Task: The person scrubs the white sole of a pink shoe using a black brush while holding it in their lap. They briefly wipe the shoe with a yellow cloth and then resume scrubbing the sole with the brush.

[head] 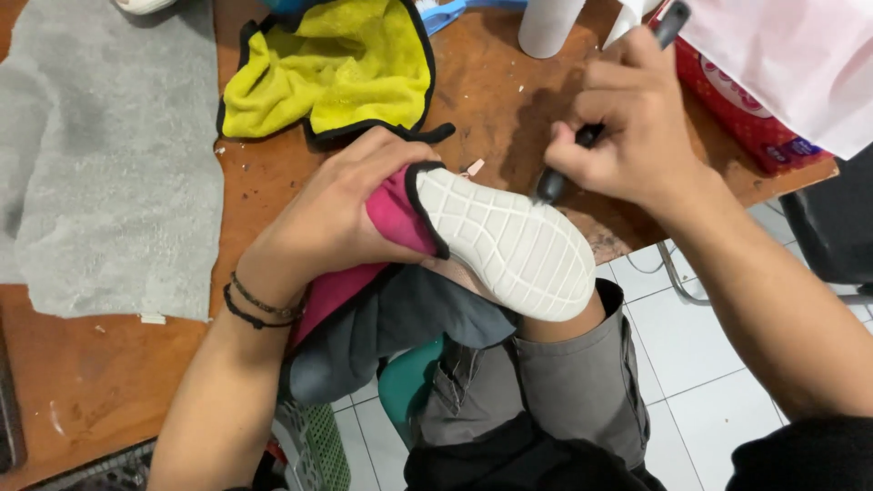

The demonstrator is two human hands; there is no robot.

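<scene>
My left hand (332, 214) grips a pink shoe (396, 216) from the side, turned so its white grooved sole (509, 241) faces up, resting over my knee. My right hand (632, 123) holds a dark, thin tool (582, 145) like a pen. Its tip touches the sole's upper right edge. Two dark bracelets (259, 309) circle my left wrist.
A yellow cloth with black trim (332, 68) lies on the brown table (491, 100) behind the shoe. A grey felt sheet (105, 155) covers the table's left. A white cylinder (548, 25), a red packet (741, 114) and white plastic (791, 55) sit top right. White floor tiles (700, 364) lie below.
</scene>
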